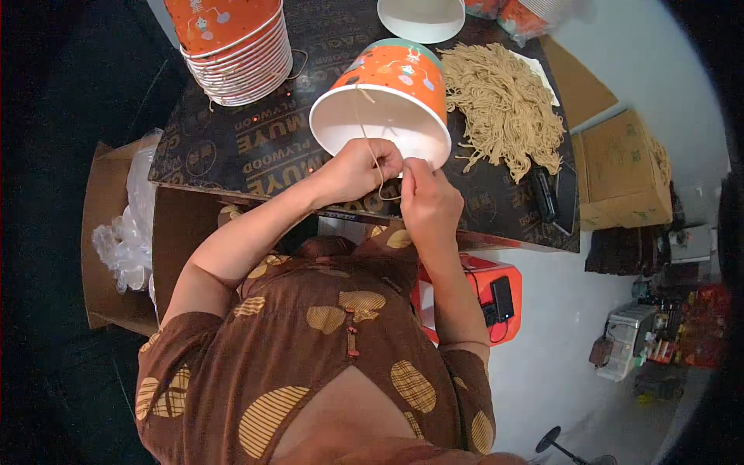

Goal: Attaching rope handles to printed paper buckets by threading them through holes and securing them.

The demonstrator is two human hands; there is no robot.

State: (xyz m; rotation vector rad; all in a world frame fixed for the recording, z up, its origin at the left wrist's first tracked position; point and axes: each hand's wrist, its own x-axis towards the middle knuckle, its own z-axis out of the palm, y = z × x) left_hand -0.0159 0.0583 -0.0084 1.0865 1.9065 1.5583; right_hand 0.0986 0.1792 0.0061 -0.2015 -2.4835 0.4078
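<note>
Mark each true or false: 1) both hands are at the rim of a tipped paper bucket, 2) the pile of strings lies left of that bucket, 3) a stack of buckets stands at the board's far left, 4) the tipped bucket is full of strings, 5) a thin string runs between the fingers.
1) True: the left hand and right hand meet at the rim of the tipped paper bucket.
2) False: the pile of strings lies to its right.
3) True: the stack of buckets stands there on the board.
4) False: its inside looks white and nearly empty.
5) True: a thin string runs through them.
</note>
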